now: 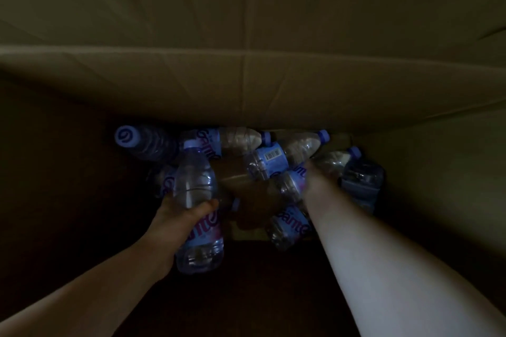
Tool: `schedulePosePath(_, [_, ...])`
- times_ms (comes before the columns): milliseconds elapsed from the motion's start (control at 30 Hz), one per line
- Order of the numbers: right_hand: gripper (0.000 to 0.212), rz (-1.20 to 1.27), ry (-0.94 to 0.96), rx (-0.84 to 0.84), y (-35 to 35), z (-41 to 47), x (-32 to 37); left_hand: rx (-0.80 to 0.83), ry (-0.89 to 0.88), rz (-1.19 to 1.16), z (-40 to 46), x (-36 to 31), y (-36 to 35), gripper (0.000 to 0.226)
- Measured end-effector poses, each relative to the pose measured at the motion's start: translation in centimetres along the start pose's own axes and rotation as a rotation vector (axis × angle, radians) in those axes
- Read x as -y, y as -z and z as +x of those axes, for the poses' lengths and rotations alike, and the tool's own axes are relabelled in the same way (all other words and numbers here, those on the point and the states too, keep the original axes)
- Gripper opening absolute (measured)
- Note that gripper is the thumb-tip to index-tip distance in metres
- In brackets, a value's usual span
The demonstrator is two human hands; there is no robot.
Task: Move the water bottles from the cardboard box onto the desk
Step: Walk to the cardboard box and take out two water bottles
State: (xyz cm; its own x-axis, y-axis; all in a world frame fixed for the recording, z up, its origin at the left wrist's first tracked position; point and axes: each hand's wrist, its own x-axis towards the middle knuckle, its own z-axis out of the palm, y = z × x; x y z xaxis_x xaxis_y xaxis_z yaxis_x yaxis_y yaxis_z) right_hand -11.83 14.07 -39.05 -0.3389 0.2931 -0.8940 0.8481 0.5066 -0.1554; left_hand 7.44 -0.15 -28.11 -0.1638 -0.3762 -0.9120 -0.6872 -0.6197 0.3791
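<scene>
Nearest, deep inside the cardboard box (246,85): left hand (178,216), fingers and thumb curled round the middle of one water bottle (198,208). Bottle almost upright, cap away from the camera and a little up, base toward the wrist; long axis running near to far, roughly in line with the forearm. Already free of the pile, so probably only a straight pull back and up and out toward the desk, which is not in view. A little further, on the other side: right hand (310,169), reaching among the lying bottles (276,156), its fingers hidden behind the wrist and blurred; impossible to say whether wide, narrow or holding something. Touching or just beside a bottle with blue label (294,180), lying on its side with the long axis crossing the arm on a diagonal, cap end toward the far right; likely the next one to take, with a wrap across the body. Further still, against the far wall under the folded flap: several more bottles on their sides, caps pointing different ways, one at the far left showing its cap (126,136) to the camera. Much of the task still ahead, by this view.
</scene>
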Motion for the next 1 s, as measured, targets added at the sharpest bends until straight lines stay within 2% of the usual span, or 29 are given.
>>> schedulePosePath(67, [0.053,0.045,-0.011,-0.081,-0.2,-1.5,-0.3,-0.019,0.009,0.004,-0.7,0.0,0.4,0.043])
schedulePosePath(133, [0.066,0.029,0.028,-0.14,-0.1,-2.7,-1.0,-0.041,0.03,0.019,-1.7,-0.3,0.9,0.05])
schedulePosePath(200, [0.075,0.075,0.102,-0.137,-0.1,-4.3,-1.4,-0.03,0.038,0.042,-2.8,-0.9,1.5,0.053])
schedulePosePath(267, [0.061,0.125,0.164,-0.005,0.1,-6.1,-1.3,-0.016,0.034,0.064,-4.0,-1.7,2.1,0.054])
schedulePosePath(333, [0.031,0.142,0.145,0.16,0.8,-8.3,-1.2,-0.04,0.03,0.064,-5.3,-2.5,2.6,0.057])
schedulePosePath(367, [0.023,0.143,0.121,0.24,1.2,-9.6,-1.0,-0.05,0.038,0.059,-6.1,-3.0,2.9,0.059])
schedulePosePath(433, [0.018,0.155,0.09,0.374,2.2,-12.2,-0.6,-0.041,0.062,0.04,-7.7,-4.0,3.6,0.06])
schedulePosePath(633, [0.046,0.107,0.022,0.668,7.0,-20.8,-2.1,0.02,0.007,0.036,-14.4,-7.1,5.4,0.032])
schedulePosePath(733, [0.048,0.055,-0.042,0.835,8.6,-25.9,-3.0,0.12,0.02,-0.011,-18.2,-7.5,6.4,0.042])
schedulePosePath(800, [0.046,0.011,-0.08,0.92,9.2,-29.4,-3.0,0.186,0.022,-0.06,-21.0,-7.5,7.2,0.041])
schedulePosePath(900, [0.034,-0.113,-0.056,1.0,9.7,-34.6,-2.2,0.205,-0.016,-0.149,-25.2,-7.6,8.8,0.043])
schedulePosePath(1000, [0.038,-0.215,0.007,1.057,9.5,-40.2,-1.4,0.198,-0.084,-0.196,-29.5,-8.1,11.1,0.052])
